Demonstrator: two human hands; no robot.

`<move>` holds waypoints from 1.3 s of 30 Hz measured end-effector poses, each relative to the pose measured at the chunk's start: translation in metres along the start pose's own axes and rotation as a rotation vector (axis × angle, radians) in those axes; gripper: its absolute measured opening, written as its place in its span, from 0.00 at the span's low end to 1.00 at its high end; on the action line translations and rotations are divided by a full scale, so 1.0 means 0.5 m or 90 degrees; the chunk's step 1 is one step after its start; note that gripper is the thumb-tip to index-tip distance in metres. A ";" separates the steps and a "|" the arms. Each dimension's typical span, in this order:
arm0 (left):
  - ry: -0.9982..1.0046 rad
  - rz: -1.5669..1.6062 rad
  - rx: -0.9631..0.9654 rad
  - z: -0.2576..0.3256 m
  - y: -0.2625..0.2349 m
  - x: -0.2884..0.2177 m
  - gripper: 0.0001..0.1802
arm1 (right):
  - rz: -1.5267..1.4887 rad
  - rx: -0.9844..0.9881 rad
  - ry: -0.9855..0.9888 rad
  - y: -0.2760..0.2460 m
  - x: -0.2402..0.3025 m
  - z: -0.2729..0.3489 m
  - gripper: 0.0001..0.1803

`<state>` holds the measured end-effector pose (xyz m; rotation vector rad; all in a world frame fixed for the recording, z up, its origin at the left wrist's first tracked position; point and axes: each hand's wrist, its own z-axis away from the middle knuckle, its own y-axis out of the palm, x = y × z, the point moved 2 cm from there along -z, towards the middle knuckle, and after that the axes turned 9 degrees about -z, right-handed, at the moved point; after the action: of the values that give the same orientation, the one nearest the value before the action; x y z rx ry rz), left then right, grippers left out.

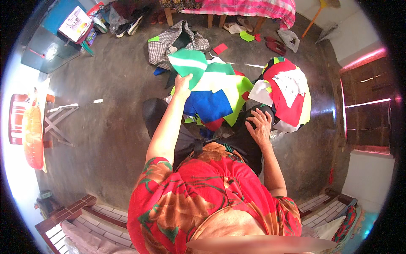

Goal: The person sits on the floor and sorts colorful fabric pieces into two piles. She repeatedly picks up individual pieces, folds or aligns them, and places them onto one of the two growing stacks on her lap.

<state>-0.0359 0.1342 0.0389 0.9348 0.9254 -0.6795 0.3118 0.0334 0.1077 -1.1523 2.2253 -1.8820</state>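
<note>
My left hand [183,87] is stretched forward, its fingers closed on the lower edge of a green cloth piece [189,62]. That piece hangs over a heap of cut cloth between my legs. In the heap lie a blue piece [208,105], a yellow-green piece [235,106] and bits of red and dark cloth. My right hand [259,126] rests by my right knee, fingers loosely bent and apart, with nothing visible in it. Just beyond it stands a rounded bundle of cloth scraps [291,108] in red, white and yellow, with a white patterned piece [290,86] on top.
A checked cloth bag [163,48] lies crumpled ahead of the heap. Red [220,48] and yellow-green scraps [247,37] lie on the floor. Farther off are shoes [275,45], a bed with a pink checked cover [253,9] and a broom [315,19]. An orange chair [34,133] stands left.
</note>
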 end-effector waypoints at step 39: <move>0.468 -1.027 0.147 0.130 -0.048 0.127 0.27 | -0.052 -0.102 -0.019 -0.006 -0.015 0.009 0.07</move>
<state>-0.0037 0.0594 -0.0077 0.4325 2.3191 -1.8667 0.3208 0.0336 0.1059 -1.3021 2.3851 -1.7279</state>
